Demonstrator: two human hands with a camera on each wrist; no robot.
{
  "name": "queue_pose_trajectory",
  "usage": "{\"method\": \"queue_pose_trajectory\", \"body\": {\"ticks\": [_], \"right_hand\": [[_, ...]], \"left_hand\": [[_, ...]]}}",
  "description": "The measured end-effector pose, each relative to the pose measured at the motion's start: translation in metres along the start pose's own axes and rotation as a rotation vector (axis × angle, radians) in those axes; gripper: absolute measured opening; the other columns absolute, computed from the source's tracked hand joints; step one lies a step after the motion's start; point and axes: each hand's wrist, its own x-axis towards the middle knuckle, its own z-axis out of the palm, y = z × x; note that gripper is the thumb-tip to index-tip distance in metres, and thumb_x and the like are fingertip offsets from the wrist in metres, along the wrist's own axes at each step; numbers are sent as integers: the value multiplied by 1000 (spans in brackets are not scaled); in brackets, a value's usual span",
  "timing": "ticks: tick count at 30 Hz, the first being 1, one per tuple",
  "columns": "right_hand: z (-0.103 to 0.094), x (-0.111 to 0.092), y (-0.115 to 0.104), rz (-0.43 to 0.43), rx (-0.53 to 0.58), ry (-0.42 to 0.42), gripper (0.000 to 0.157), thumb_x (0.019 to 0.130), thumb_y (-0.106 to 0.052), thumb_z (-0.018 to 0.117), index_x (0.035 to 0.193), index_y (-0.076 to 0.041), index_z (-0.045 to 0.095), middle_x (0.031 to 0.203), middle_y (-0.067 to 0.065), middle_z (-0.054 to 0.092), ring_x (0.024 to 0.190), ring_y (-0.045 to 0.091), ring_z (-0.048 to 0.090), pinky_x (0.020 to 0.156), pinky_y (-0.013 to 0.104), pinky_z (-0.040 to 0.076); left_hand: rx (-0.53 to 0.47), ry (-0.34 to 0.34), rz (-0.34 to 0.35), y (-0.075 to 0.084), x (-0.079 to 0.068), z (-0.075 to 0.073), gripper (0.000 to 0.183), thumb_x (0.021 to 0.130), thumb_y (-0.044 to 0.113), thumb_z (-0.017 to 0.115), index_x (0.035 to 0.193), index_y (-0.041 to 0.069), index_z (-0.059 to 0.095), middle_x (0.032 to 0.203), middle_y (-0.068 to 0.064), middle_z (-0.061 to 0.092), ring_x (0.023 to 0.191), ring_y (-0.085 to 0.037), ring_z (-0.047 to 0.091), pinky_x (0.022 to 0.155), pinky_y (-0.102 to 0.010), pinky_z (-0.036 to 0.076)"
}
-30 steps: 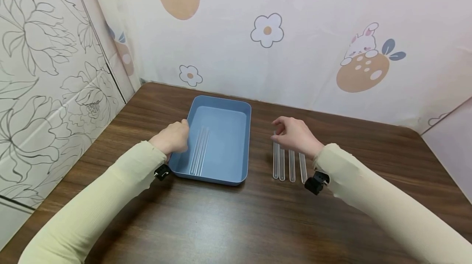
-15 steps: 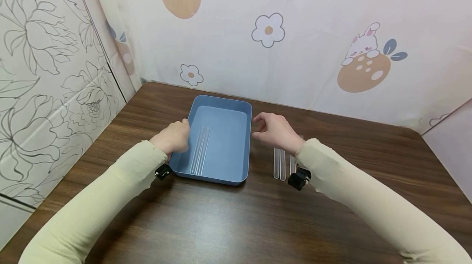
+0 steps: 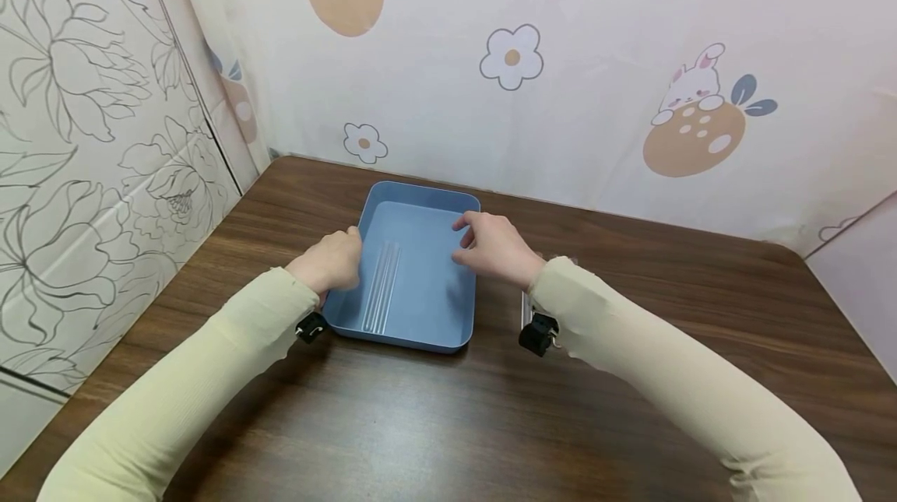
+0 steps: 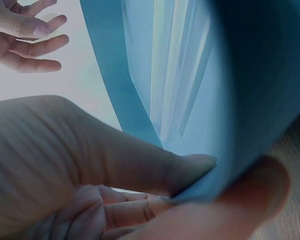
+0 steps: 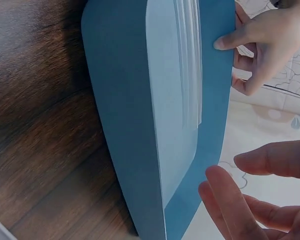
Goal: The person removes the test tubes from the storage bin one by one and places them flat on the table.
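Blue tray [image 3: 429, 276], clear tubes [image 3: 379, 288] inside near its left edge, is pinched there by the left hand [image 3: 329, 259] and now flanked by the right hand [image 3: 496, 245], brought, its grip seemingly empty, from other tubes [image 3: 525, 311] on the table [image 3: 420, 424] over the right edge.

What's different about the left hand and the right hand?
The left hand pinches the wall of the blue tray; the right hand holds nothing, its thumb and fingers apart.

The left hand is at the tray's left side, while the right hand is over its right side.

Both come out of pale sleeves.
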Motion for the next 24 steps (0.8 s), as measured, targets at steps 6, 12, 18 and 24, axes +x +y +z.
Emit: {"method": "queue_pose_trajectory", "body": {"ticks": [6, 12, 18, 24], "right_hand": [[4, 5, -6, 8, -17, -3, 41, 86, -13, 62, 126, -3, 58, 105, 15, 66, 81, 22, 65, 72, 32, 54], [9, 11, -16, -3, -35, -4, 42, 87, -14, 63, 127, -3, 57, 107, 15, 65, 84, 23, 64, 72, 32, 53], [16, 17, -23, -12, -23, -15, 42, 87, -14, 64, 127, -3, 57, 105, 14, 65, 75, 19, 66, 69, 28, 54], [26, 23, -28, -35, -19, -18, 42, 88, -14, 65, 127, 0, 57, 101, 13, 65, 73, 18, 64, 69, 28, 53]], "left_hand": [[-15, -24, -26, 1, 0, 0, 71, 87, -2, 50, 143, -21, 11, 125, -41, 47, 66, -30, 65, 55, -31, 54], [-19, -29, -31, 2, 0, 0, 71, 88, -1, 49, 144, -20, 10, 128, -42, 45, 62, -29, 64, 53, -30, 53], [-29, -30, -35, 2, 1, 0, 71, 89, -1, 48, 145, -19, 8, 127, -42, 46, 49, -24, 63, 46, -29, 51], [-31, -22, -30, 1, 1, 1, 70, 88, -1, 48, 144, -19, 10, 120, -41, 51, 52, -26, 64, 46, -30, 52]]}}
